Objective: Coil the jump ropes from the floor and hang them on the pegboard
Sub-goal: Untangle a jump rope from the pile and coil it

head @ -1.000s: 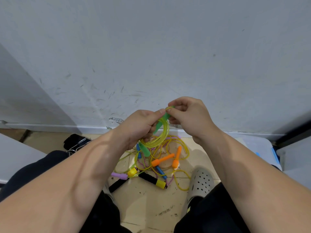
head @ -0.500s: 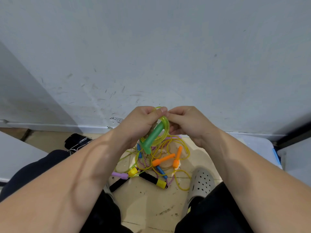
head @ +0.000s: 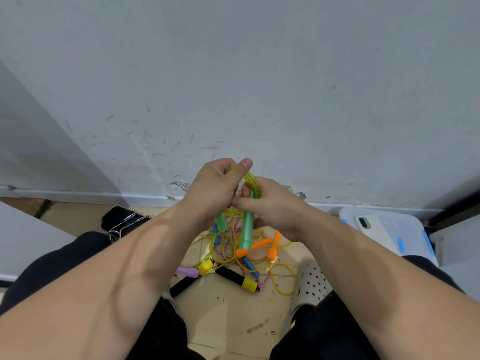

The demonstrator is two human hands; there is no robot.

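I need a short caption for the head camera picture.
The left hand and right hand hold a coiled yellow-green jump rope, green handles hanging, above tangled ropes on the floor.

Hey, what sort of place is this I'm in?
Probably a storage or utility corner indoors, not certain: a scuffed grey wall, a dirty tiled floor with tangled jump ropes, and a lidded plastic bin.

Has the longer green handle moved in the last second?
Yes. The green handle swung downward, from level with the baseboard to hanging below it, over the orange handles.
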